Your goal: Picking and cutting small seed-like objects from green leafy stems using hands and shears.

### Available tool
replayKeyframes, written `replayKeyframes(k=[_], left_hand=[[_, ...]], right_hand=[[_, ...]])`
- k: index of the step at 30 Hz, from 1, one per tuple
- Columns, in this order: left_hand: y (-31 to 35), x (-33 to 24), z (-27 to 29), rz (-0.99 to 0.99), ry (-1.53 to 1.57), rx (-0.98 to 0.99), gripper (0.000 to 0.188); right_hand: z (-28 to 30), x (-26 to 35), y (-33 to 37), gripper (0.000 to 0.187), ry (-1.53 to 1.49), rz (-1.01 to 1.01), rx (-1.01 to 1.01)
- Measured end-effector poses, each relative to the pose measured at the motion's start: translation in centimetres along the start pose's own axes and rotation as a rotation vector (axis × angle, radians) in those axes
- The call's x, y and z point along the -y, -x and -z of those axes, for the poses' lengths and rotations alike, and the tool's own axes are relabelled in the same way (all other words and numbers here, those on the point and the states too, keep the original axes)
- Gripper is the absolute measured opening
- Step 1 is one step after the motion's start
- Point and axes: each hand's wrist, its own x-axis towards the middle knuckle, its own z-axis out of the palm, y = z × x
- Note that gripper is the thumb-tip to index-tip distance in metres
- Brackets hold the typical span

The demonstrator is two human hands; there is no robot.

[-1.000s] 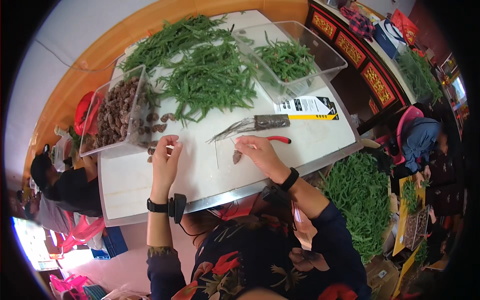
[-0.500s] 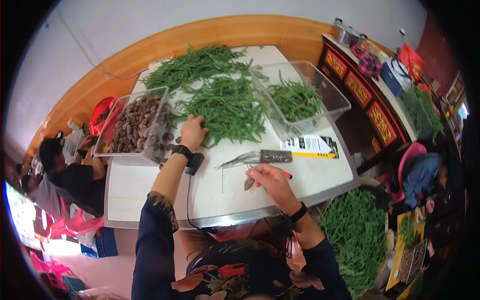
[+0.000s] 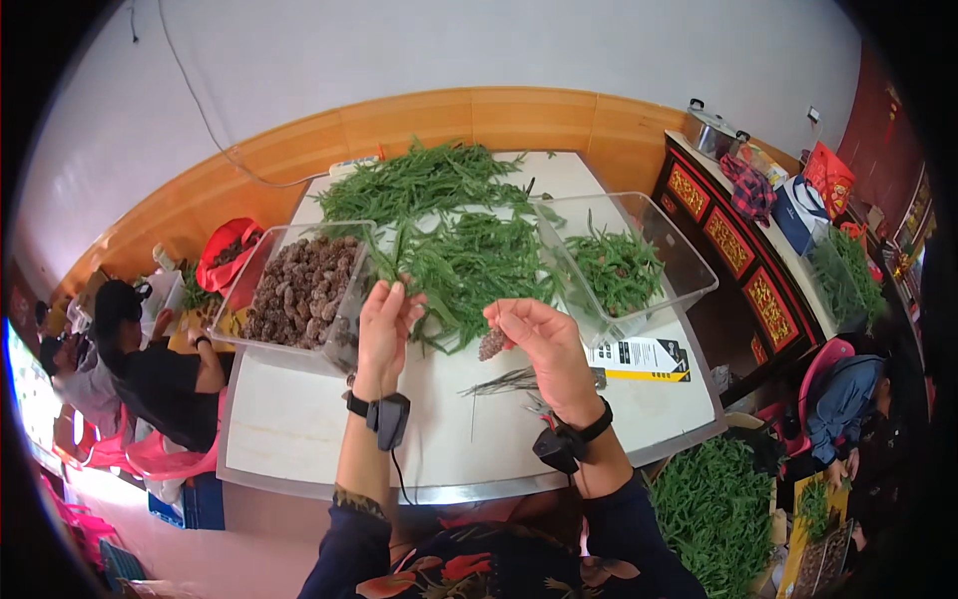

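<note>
My left hand (image 3: 387, 327) is raised above the table with its fingertips pinched on a green sprig (image 3: 396, 250), which points up and away from me. To its right, my right hand (image 3: 544, 349) pinches the top of a small brown pine cone (image 3: 493, 345) that hangs below the fingertips. Just beyond both hands lies a loose pile of green sprigs (image 3: 464, 270). Thin dark wires (image 3: 504, 381) rest on the table under my right hand, partly hidden by it. Beside my right wrist shows part of a red-handled tool (image 3: 540, 407).
A clear bin of pine cones (image 3: 304, 290) stands left, a clear bin with sprigs (image 3: 614, 275) right. More sprigs (image 3: 424, 180) lie at the back of the white table (image 3: 289, 419). A yellow-edged card (image 3: 644, 357) lies right. Seated people (image 3: 165, 369) work at the left and right.
My left hand has come up off the sprig pile with a sprig between its fingers. My right hand has lifted the pine cone farther from the table's near edge. The view has tilted upward.
</note>
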Motion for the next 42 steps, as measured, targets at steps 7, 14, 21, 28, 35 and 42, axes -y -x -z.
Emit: replayKeyframes(k=[7, 14, 21, 28, 35, 42], left_hand=[[-3.5, -1.4, 0.0, 0.069, 0.104, 0.06, 0.015], [-10.6, 1.6, 0.4, -0.043, -0.062, 0.031, 0.018], [-14.2, 3.7, 2.0, -0.539, -0.656, -0.009, 0.025], [-14.7, 3.7, 2.1, -0.973, -1.242, -0.281, 0.038], [-15.6, 6.3, 1.7, -1.126, -1.472, -0.147, 0.048], [-15.2, 8.4, -0.3, -0.937, -1.215, 0.028, 0.036]], right_hand=[[-3.1, -4.0, -8.3, 0.016, 0.066, 0.153, -0.122], [-0.1, -8.4, -15.5, 0.015, 0.196, 0.066, -0.025], [2.0, -9.8, -18.6, 0.014, 0.232, 0.073, -0.067], [2.4, -10.3, -19.1, 0.011, 0.07, -0.016, 0.05], [3.0, -12.8, -19.6, 0.013, 0.061, 0.051, 0.14], [5.9, -12.5, -19.9, 0.012, -0.046, -0.037, -0.002]])
